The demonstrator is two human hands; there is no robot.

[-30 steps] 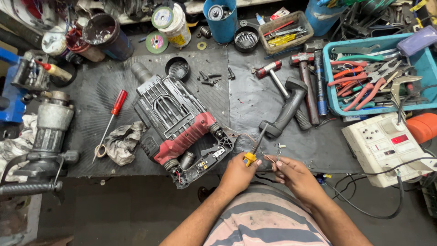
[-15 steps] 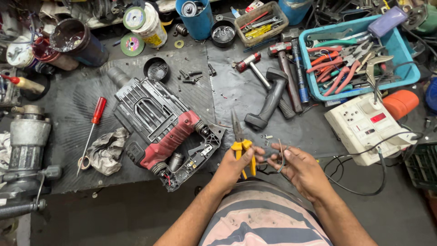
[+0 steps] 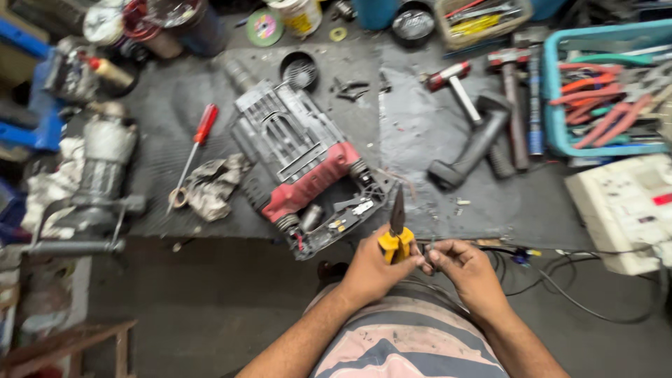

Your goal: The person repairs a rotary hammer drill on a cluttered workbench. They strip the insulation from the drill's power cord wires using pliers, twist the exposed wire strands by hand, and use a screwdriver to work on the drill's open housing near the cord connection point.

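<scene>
Red screwdriver point(image 3: 197, 147) at 10 o'clock on the table point(image 3: 420, 133), rag point(image 3: 213, 185) just beside it. Opened red and grey power tool point(image 3: 304, 168) mid-table. Left hand point(image 3: 371, 269) at 6 o'clock, fingers wrapped round yellow-handled pliers point(image 3: 396, 231), nose pointing to 12. Right hand point(image 3: 470, 274) just beside, fingers pinching a small thin part point(image 3: 432, 248), too small to tell. Black hammer point(image 3: 472, 143) at 2 o'clock.

Pretty even, soft light from above, nothing harsh, just short shadows under the tools. The whole frame is smeared with motion blur, worst toward the top and left edges. Dull sheen on the dark mat point(image 3: 427, 133), and the floor point(image 3: 210, 308) looks dim.
</scene>
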